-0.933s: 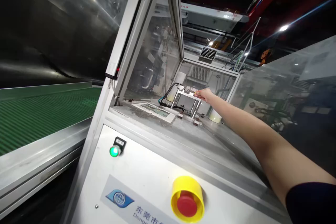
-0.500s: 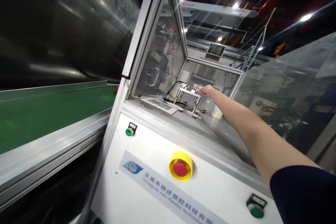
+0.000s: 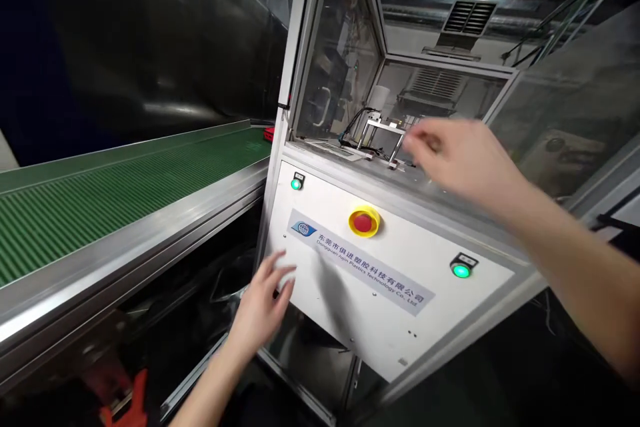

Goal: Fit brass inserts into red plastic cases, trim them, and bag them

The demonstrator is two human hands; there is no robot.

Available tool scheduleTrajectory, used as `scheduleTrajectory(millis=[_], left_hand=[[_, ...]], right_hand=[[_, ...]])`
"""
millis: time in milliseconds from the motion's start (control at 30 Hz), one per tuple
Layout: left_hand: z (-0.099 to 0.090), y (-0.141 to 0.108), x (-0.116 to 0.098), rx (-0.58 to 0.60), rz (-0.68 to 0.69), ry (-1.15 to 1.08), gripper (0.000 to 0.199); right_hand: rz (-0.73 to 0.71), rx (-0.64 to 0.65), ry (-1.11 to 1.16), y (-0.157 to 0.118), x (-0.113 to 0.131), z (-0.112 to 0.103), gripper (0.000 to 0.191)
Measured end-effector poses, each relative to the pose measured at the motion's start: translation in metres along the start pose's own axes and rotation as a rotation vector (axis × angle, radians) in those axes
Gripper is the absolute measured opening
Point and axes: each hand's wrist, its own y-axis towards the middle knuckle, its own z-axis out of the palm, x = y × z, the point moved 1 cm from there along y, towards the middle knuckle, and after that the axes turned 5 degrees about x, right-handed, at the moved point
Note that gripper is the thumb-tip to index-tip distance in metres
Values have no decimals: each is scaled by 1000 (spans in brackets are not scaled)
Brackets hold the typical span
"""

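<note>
My left hand (image 3: 265,300) is in front of the lower left of the white machine panel (image 3: 325,280), fingers spread and holding nothing. Higher up, my right hand (image 3: 450,150) hangs in front of the machine's opening, its fingers curled and slightly blurred; whether anything is between them I cannot make out. Behind it a small metal fixture (image 3: 385,127) stands on the machine's grey deck. The panel carries a left green button (image 3: 296,184), a right green button (image 3: 461,271), both lit, and a red stop button (image 3: 363,222) in a yellow ring.
A green conveyor belt (image 3: 125,190) with a metal edge runs along the left, with a red object (image 3: 269,134) at its far end. Metal posts and clear panels frame the machine's opening. An orange-red tool (image 3: 134,403) is at the lower left.
My right hand has drawn back from the fixture toward me. My left hand has come into view. Both green buttons now glow, and the view has shifted so the panel appears smaller.
</note>
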Motion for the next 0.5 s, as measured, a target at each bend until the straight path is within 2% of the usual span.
scheduleTrajectory(millis=[33,67,133,167,233,333,400,500], left_hand=[[-7,29,-2,-16,55,56,28],[-13,57,-4,-10,94,75,28],[-24,101,-6,4,149,108,28],[-27,118,-6,16,174,127,26],[-29,138,-7,32,209,170,24],[-23,147,-7,19,227,226,25],[-18,146,-5,-4,217,252,26],[-14,145,-2,-13,184,277,28]], right_hand=[[3,-8,4,-44,5,0,28],[13,-87,-15,-89,6,3,26],[0,-174,-118,-170,-3,25,25],[19,-186,-135,-202,-13,41,26],[57,-122,-167,-248,-36,75,33],[50,-55,-214,-277,-64,108,27],[33,-81,-237,-281,-74,115,22],[-47,-124,-293,-283,-78,113,16]])
